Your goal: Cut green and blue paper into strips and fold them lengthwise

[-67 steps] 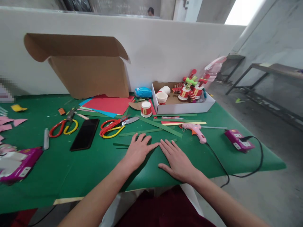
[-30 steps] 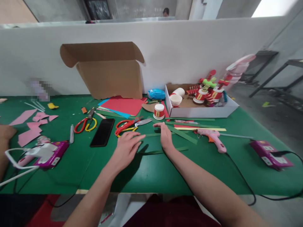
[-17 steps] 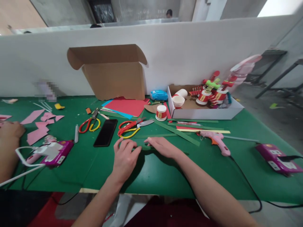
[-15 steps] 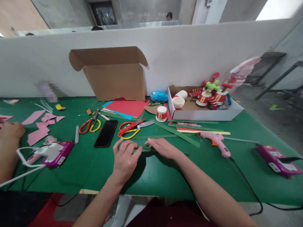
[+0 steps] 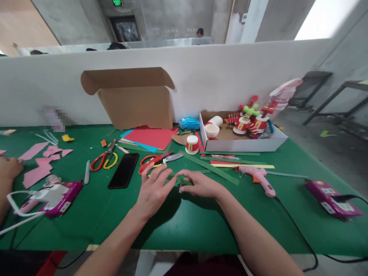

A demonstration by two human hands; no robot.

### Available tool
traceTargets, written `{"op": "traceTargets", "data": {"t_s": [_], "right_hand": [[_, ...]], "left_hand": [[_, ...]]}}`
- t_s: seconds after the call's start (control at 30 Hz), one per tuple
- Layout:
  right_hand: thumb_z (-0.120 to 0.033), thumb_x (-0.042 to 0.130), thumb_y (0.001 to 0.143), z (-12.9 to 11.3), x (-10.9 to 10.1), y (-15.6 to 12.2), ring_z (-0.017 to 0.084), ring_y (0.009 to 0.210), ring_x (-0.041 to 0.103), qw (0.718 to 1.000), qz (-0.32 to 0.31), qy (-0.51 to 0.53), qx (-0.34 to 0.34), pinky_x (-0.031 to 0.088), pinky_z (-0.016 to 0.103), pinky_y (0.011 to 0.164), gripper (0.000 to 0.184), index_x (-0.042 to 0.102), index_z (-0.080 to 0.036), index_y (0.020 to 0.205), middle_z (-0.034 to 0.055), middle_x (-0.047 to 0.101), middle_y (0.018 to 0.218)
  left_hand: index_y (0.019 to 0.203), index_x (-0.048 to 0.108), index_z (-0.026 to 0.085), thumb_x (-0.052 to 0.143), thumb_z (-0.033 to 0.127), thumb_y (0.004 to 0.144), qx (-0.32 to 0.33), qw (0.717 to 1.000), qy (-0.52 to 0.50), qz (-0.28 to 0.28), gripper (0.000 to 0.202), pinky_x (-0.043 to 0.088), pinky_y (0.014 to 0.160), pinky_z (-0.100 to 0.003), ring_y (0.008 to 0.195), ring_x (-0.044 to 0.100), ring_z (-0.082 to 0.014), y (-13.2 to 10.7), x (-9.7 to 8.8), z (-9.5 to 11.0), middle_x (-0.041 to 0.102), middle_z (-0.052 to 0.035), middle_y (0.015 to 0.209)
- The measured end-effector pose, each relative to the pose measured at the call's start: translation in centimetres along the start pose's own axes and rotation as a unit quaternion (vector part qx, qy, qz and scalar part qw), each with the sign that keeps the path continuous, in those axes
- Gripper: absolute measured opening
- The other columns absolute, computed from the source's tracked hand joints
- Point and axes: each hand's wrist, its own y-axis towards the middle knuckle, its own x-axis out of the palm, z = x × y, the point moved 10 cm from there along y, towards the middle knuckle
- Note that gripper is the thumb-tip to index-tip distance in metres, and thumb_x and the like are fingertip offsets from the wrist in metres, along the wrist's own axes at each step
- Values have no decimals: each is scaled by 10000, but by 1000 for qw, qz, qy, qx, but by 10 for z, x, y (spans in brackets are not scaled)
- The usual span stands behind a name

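Observation:
Low over the green table, my left hand [image 5: 153,191] and my right hand [image 5: 201,184] face each other, fingertips nearly meeting. Between them is a short, bent piece of green paper strip [image 5: 181,181], partly covered by the fingers. Each hand pinches part of it. Just beyond my left hand lie red-and-yellow-handled scissors [image 5: 155,159], their handles partly hidden by the fingers. More green paper strips [image 5: 214,168] lie past my right hand. A small red-and-white paper cup [image 5: 192,145] stands upside down behind them.
A pink glue gun [image 5: 258,178] lies right, its cord running to the front edge. Purple power strips [image 5: 330,197] sit on both sides. A white box [image 5: 244,145] holds cups and paper figures. Left are a black phone [image 5: 123,170], second scissors [image 5: 106,158] and another person's hand [image 5: 11,168].
My right hand has gone from lying flat along the green strip to curled fingers around it. The strip's long end right of my hand no longer shows. The view has tilted up slightly.

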Motion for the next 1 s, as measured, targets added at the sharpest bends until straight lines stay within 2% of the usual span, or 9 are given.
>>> {"op": "traceTargets", "data": {"t_s": [0.1, 0.17, 0.27, 0.4, 0.5, 0.57, 0.7, 0.83, 1.0], "right_hand": [[-211, 640, 808, -8, -10, 0, 132, 716, 543, 995, 33, -86, -42, 428, 268, 706, 357, 560, -174, 1154, -22, 596, 780], [-228, 641, 815, -8, -15, 0, 157, 793, 558, 992, 46, -108, -47, 421, 281, 752, 365, 559, -164, 1166, -4, 604, 822], [-279, 647, 823, -8, -17, 1, 162, 799, 548, 989, 55, -125, -55, 414, 282, 755, 353, 566, -165, 1148, 9, 609, 868], [-323, 613, 853, -9, -13, 2, 146, 701, 497, 987, 51, -132, -70, 393, 263, 680, 265, 592, -175, 1071, -18, 577, 763], [-316, 611, 856, -12, -10, 1, 135, 678, 471, 985, 45, -144, -82, 376, 250, 659, 229, 603, -181, 1040, -24, 571, 752], [-310, 615, 855, -14, -8, 0, 128, 669, 460, 984, 35, -151, -87, 368, 243, 656, 222, 604, -181, 1036, -30, 564, 743], [-312, 611, 859, -14, -5, 0, 132, 690, 482, 985, 15, -147, -91, 368, 245, 671, 212, 609, -172, 1019, -20, 585, 776], [-327, 603, 864, -13, -6, 1, 143, 721, 499, 984, 15, -152, -91, 369, 251, 677, 206, 614, -168, 995, -3, 605, 824], [-389, 611, 865, -14, -8, 1, 132, 675, 457, 981, 23, -174, -86, 349, 241, 639, 251, 615, -172, 992, -19, 564, 758]], "left_hand": [[855, 734, 260, 621, 152, 855, -67, 997, -29, 3, 156, 401, 980, -459, 1070, 558, -232, -3, -1, -26, 685, -56, 1027], [845, 747, 260, 621, 199, 864, -126, 990, -62, 4, 143, 462, 884, -409, 969, 586, -215, -8, -2, -48, 685, -61, 945], [923, 753, 240, 578, 251, 894, -193, 963, -186, -30, 178, 518, 740, -299, 781, 629, -157, -17, 4, -71, 697, -40, 827], [1127, 701, 225, 578, 292, 883, -251, 900, -339, -113, 282, 548, 616, -232, 589, 655, -114, -27, 23, -78, 740, -8, 805], [1173, 679, 231, 578, 289, 878, -252, 878, -378, -147, 318, 571, 612, -237, 573, 678, -123, -27, 30, -72, 750, -2, 787], [1094, 713, 226, 588, 289, 873, -241, 878, -387, -148, 261, 588, 678, -255, 671, 713, -148, -24, 31, -68, 763, -16, 837], [955, 744, 221, 603, 293, 867, -216, 897, -365, -127, 181, 585, 781, -271, 802, 726, -171, -19, 26, -68, 770, -23, 887], [926, 748, 219, 572, 277, 876, -209, 911, -334, -121, 192, 586, 755, -265, 804, 727, -176, -22, 25, -75, 772, -28, 879], [907, 750, 220, 539, 216, 866, -191, 917, -327, -123, 215, 587, 768, -267, 824, 729, -173, -24, 23, -79, 771, -29, 887]]}}
